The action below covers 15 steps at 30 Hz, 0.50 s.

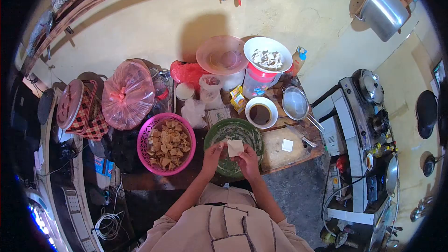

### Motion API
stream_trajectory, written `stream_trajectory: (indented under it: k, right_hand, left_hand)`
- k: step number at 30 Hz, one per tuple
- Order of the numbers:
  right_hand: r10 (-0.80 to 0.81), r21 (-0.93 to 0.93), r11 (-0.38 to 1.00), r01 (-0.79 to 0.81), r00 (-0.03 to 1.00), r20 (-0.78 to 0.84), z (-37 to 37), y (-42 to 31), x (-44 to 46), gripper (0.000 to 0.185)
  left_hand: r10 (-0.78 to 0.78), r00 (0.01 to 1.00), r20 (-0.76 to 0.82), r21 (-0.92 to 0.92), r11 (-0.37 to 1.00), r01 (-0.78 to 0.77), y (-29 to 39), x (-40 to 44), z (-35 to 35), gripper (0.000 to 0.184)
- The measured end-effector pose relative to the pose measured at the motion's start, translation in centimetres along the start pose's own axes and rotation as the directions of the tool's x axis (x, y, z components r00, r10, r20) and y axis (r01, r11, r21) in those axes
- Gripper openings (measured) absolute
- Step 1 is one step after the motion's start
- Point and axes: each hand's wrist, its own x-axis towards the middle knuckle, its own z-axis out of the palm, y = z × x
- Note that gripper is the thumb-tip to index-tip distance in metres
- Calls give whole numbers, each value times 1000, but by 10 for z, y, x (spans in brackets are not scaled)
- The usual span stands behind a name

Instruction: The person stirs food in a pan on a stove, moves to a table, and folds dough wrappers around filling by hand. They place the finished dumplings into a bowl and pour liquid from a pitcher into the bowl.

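Note:
Over the green bowl (213,136), a small pale square wrapper (235,148) is held between both hands. My left hand (214,155) has its fingers closed at the wrapper's left side. On the right edge, my right hand (248,158) pinches the wrapper. White paste or batter is smeared inside the green bowl. Left of it stands a pink basket (145,157) heaped with brown folded pieces (169,144). More pale squares (287,145) lie on the wooden board (275,157) at the right, beside a knife (303,136).
Behind the green bowl are a bowl of dark liquid (260,113), a strainer (295,103), yellow packets (238,100) and a white bowl (252,46) on a container. A tied plastic bag (128,94) is at the left. The stove (357,107) stands at the right.

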Motion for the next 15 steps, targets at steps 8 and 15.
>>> stream_trajectory:
  k: [8, 15]
  right_hand:
    - [36, -68, 997, -36, 999, 2, -9, 6, -4, 5]
    - [-89, -193, 979, 71, 992, -85, 12, -1, -14, 22]
  left_hand:
    - [149, 986, 79, 206, 965, -163, 2, -10, 3, 21]
    - [277, 961, 13, 459, 852, -252, 6, -14, 7, 19]
